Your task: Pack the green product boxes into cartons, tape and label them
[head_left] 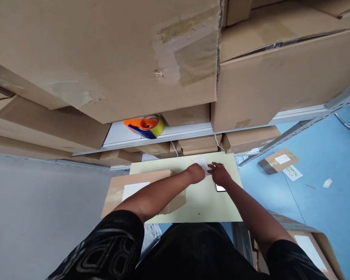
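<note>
My left hand [196,173] is closed at the edge of a small white paper [202,162] on the pale table [204,206]; its fingertips are hidden from above. Just right of it, my right hand [219,174] has its fingers spread, their tips near the paper's right edge. A phone [221,188] with a lit white screen lies partly under my right hand and wrist. On the table's left side a cardboard box [116,194] with a white label [135,188] sits beneath my left forearm.
Large cardboard boxes [105,58] fill the shelf ahead and overhang the table. An orange and blue tape dispenser [144,126] rests on the white shelf [183,131]. On the blue floor to the right are a labelled box [278,160] and a printed sheet [293,173]. An open carton [323,249] stands lower right.
</note>
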Demonstrator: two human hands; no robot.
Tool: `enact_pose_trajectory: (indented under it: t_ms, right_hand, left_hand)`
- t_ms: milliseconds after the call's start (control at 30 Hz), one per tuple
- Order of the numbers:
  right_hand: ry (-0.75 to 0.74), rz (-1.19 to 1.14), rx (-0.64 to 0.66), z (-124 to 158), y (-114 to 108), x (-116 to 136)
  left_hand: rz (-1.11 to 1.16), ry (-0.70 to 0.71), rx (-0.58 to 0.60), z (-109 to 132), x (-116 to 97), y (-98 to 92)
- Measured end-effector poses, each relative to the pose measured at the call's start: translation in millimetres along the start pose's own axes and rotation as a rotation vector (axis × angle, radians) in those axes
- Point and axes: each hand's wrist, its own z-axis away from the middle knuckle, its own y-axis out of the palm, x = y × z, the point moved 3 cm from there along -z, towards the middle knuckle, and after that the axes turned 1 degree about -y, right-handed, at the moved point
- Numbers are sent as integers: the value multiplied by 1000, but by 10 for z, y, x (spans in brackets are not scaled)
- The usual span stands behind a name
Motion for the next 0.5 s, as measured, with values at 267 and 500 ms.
enact_pose_trajectory:
  t_ms: [267,500]
  right_hand:
    - [-220,146,7,151,283,-69]
    - [-237,155,11,161,236,-51]
  left_hand:
    - [-74,47,138,56,-225,3]
    - [-94,128,274,420,-641,71]
